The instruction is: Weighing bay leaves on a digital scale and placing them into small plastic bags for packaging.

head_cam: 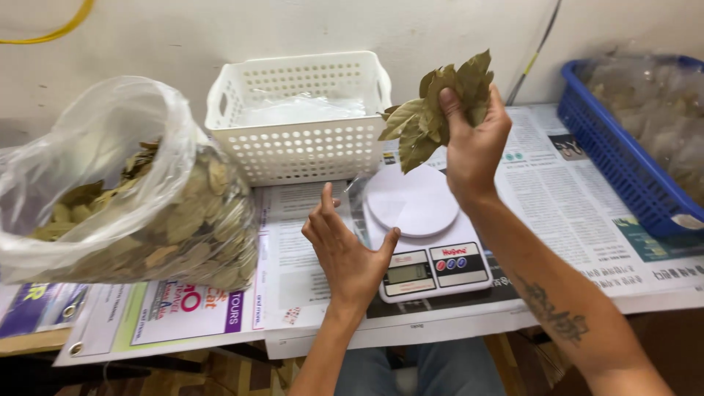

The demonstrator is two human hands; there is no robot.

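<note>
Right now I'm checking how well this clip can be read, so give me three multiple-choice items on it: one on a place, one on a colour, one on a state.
1. Where is the kitchen scale?
A. in front of the white basket
B. inside the blue basket
C. on the plastic bag of dried leaves

2. What colour is the basket at the far right?
A. red
B. blue
C. green

3. What is the right hand doing?
A. lying flat
B. pressing a button
C. raised, grip shut on a bunch of dried leaves

Answers: 1 A, the scale sits on newspaper before the white basket. 2 B, its walls are blue. 3 C, leaves fan out above the fist; the left hand is open.
</note>
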